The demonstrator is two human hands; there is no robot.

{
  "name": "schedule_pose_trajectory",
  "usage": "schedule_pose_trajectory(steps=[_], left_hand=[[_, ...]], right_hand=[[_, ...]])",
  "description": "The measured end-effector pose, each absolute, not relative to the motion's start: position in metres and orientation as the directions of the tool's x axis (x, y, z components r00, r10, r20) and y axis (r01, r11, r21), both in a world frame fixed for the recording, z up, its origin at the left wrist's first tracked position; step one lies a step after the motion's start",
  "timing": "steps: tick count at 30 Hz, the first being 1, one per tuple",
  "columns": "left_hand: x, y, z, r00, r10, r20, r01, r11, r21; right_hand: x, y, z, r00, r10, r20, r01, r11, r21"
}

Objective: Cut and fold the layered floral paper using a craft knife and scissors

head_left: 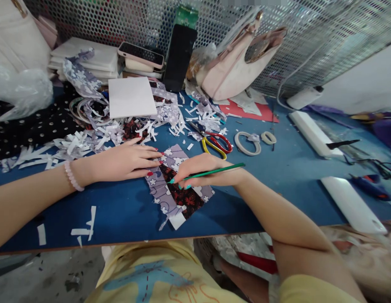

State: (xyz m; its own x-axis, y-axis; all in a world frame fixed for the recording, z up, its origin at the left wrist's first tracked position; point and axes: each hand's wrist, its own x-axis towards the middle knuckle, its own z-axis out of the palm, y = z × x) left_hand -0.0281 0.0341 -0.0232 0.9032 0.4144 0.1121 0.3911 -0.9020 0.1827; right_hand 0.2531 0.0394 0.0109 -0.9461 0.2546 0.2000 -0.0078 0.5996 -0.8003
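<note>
Lilac cloth (157, 189) with white flowers lies near the front edge of the blue table (120, 214), about midway along it, a dark, red-flowered panel (189, 198) showing between its lilac parts. At its upper left side the left hand (129, 160) rests palm down, fingers loosely spread, the tips on or just beside the cloth. The right hand (203, 169) pinches a slim green stick (217, 170) like a pen, its tip down near the panel's left edge; whether it touches, I cannot tell. To do this well, I'd judge, the left fingers should press lightly, holding the cloth flat without stretching it, while the right works the stick low, in short, even strokes. The ragged lower left border looks apt to creep or snag, so fingers closer to the tip would help. Scissors (226, 142) lie beyond the right hand; scraps (78, 144) spread toward the table's back left corner.
</note>
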Motion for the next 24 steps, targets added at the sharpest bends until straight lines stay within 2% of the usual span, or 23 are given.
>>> schedule_pose_trajectory(steps=[15,24], left_hand=[[-0.028,0.034,-0.021,0.905,0.409,0.118,0.384,-0.904,0.186],[-0.029,0.037,-0.025,0.92,0.37,0.133,0.35,-0.924,0.151]], right_hand=[[0.246,0.037,0.02,-0.969,0.161,0.187,-0.005,0.744,-0.668],[0.254,0.037,0.033,-0.974,0.19,0.127,0.069,0.773,-0.631]])
